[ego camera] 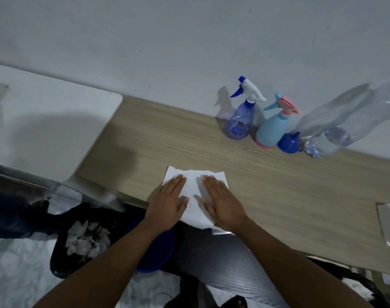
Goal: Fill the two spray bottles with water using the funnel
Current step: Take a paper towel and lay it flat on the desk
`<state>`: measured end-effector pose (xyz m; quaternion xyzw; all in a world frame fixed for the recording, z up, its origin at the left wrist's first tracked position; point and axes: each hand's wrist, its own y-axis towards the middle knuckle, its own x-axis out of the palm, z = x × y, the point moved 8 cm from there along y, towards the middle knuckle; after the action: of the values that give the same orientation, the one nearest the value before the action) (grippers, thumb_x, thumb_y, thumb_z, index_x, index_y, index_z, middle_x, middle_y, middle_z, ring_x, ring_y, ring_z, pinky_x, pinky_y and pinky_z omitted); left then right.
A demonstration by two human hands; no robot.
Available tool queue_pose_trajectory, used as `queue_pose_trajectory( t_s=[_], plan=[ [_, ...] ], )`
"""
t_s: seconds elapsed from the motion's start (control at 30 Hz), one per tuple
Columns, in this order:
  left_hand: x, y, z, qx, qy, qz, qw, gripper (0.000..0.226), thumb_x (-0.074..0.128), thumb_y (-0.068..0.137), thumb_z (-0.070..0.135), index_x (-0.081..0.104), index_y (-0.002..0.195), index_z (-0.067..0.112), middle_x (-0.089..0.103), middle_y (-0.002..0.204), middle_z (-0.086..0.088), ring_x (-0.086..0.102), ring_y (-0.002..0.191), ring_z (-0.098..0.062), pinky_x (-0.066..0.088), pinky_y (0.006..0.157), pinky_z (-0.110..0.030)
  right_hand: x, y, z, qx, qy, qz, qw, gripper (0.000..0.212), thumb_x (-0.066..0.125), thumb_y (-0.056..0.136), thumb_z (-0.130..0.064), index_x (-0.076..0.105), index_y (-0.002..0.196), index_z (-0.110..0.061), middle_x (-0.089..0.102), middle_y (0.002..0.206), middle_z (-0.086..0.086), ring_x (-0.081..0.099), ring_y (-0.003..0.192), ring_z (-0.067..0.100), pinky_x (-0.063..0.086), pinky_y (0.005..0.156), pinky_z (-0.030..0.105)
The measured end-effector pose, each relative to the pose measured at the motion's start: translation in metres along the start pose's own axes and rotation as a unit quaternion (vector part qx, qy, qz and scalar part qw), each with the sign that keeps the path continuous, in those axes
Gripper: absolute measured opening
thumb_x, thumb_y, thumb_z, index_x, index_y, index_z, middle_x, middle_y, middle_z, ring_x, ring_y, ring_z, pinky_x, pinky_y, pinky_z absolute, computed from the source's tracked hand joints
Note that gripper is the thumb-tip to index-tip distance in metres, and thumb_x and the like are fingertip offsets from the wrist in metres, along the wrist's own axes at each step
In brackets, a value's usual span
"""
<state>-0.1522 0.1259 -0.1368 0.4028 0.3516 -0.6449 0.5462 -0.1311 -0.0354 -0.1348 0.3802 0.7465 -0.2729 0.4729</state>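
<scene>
A clear blue spray bottle (240, 120) with a white and blue trigger stands at the back of the wooden table (278, 185), by the wall. Right of it stands a light blue spray bottle (272, 131) with a pink trigger. A blue funnel (289, 142) lies mouth-down beside that one. Two large clear plastic water bottles (345, 121) stand further right. My left hand (169, 201) and my right hand (223, 201) lie flat, fingers together, on a white paper towel (194, 192) at the table's front edge.
A white surface (45, 130) adjoins the table on the left. Below the front edge are a black bin (83, 241) holding crumpled paper and a blue round lid or basin (158, 252). Another white sheet (389, 225) lies at the table's right edge.
</scene>
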Motion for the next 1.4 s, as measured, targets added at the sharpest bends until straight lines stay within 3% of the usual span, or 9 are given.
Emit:
queue_pose_trajectory(
  t_s=[0.27, 0.43, 0.53, 0.67, 0.77, 0.97, 1.13, 1.27, 1.4],
  plan=[
    [-0.006, -0.012, -0.012, 0.055, 0.04, 0.02, 0.997, 0.05, 0.053, 0.088, 0.05, 0.065, 0.128, 0.023, 0.059, 0.136, 0.005, 0.05, 0.129, -0.017, 0.035, 0.111, -0.044, -0.009, -0.027, 0.008, -0.075, -0.027, 0.101, 0.992, 0.046, 0.071, 0.088, -0.031, 0.064, 0.127, -0.007, 0.062, 0.131, 0.009, 0.056, 0.122, 0.024, 0.051, 0.102, 0.036],
    [-0.009, -0.016, -0.003, 0.034, 0.029, 0.062, 0.997, 0.019, 0.063, 0.084, 0.036, 0.075, 0.096, 0.026, 0.068, 0.106, 0.011, 0.061, 0.103, -0.015, 0.032, 0.102, -0.036, -0.003, -0.032, 0.0, -0.067, 0.003, 0.078, 0.995, 0.019, 0.072, 0.081, -0.017, 0.072, 0.1, -0.013, 0.067, 0.108, 0.002, 0.06, 0.104, 0.023, 0.054, 0.085, 0.03],
    [-0.015, -0.015, 0.01, 0.007, -0.003, 0.057, 0.998, 0.014, 0.064, 0.08, 0.031, 0.073, 0.089, 0.026, 0.07, 0.096, 0.012, 0.062, 0.094, -0.013, 0.03, 0.1, -0.03, -0.009, -0.036, 0.018, 0.053, 0.107, 0.056, 0.991, 0.019, 0.055, 0.082, -0.025, 0.067, 0.094, -0.018, 0.064, 0.099, 0.0, 0.056, 0.096, 0.018, 0.049, 0.075, 0.03],
    [-0.026, -0.003, 0.038, -0.05, -0.129, 0.035, 0.99, 0.009, 0.068, 0.081, 0.022, 0.071, 0.089, 0.025, 0.071, 0.085, 0.011, 0.061, 0.078, -0.007, 0.045, 0.081, -0.027, -0.047, -0.053, 0.048, 0.148, 0.246, 0.118, 0.951, 0.017, 0.055, 0.087, -0.006, 0.068, 0.096, -0.01, 0.069, 0.097, 0.002, 0.061, 0.087, 0.013, 0.048, 0.076, 0.029],
    [-0.027, 0.009, 0.072, -0.117, -0.265, 0.019, 0.957, 0.014, 0.071, 0.083, 0.013, 0.064, 0.092, 0.021, 0.067, 0.086, 0.008, 0.061, 0.08, -0.003, 0.048, 0.072, -0.022, -0.077, -0.077, 0.08, 0.215, 0.329, 0.168, 0.904, 0.017, 0.058, 0.086, -0.003, 0.067, 0.094, -0.015, 0.069, 0.091, -0.006, 0.061, 0.081, 0.0, 0.046, 0.069, 0.013],
    [-0.016, 0.024, 0.178, -0.151, -0.378, 0.031, 0.913, 0.013, 0.073, 0.082, 0.002, 0.061, 0.081, 0.006, 0.072, 0.085, -0.006, 0.063, 0.074, -0.011, 0.047, 0.066, -0.018, -0.133, -0.156, 0.149, 0.258, 0.387, 0.268, 0.843, 0.011, 0.06, 0.088, 0.005, 0.053, 0.091, -0.004, 0.06, 0.082, 0.002, 0.054, 0.069, 0.005, 0.043, 0.062, 0.014],
    [0.029, 0.013, 0.277, -0.143, -0.394, -0.022, 0.907, 0.018, 0.071, 0.083, -0.005, 0.073, 0.078, 0.012, 0.074, 0.088, -0.001, 0.066, 0.082, -0.008, 0.047, 0.076, -0.014, -0.158, -0.247, 0.21, 0.286, 0.39, 0.25, 0.839, 0.039, 0.05, 0.085, 0.015, 0.068, 0.072, -0.017, 0.071, 0.079, 0.001, 0.059, 0.067, 0.005, 0.045, 0.061, 0.015],
    [0.082, -0.004, 0.348, -0.131, -0.373, -0.074, 0.916, 0.018, 0.07, 0.086, -0.001, 0.077, 0.096, 0.012, 0.073, 0.1, 0.006, 0.066, 0.09, -0.003, 0.047, 0.068, -0.002, -0.157, -0.331, 0.259, 0.324, 0.4, 0.232, 0.826, 0.03, 0.055, 0.085, 0.01, 0.075, 0.086, -0.013, 0.075, 0.087, 0.008, 0.054, 0.057, 0.007, 0.044, 0.056, 0.021],
    [0.141, -0.028, 0.402, -0.131, -0.352, -0.113, 0.92, 0.013, 0.073, 0.084, -0.001, 0.078, 0.084, 0.012, 0.075, 0.096, -0.001, 0.067, 0.088, -0.007, 0.045, 0.069, -0.002, -0.141, -0.416, 0.302, 0.369, 0.411, 0.24, 0.798, 0.032, 0.061, 0.088, 0.009, 0.071, 0.075, -0.017, 0.073, 0.085, 0.01, 0.06, 0.07, 0.021, 0.048, 0.062, 0.026]
  ],
)
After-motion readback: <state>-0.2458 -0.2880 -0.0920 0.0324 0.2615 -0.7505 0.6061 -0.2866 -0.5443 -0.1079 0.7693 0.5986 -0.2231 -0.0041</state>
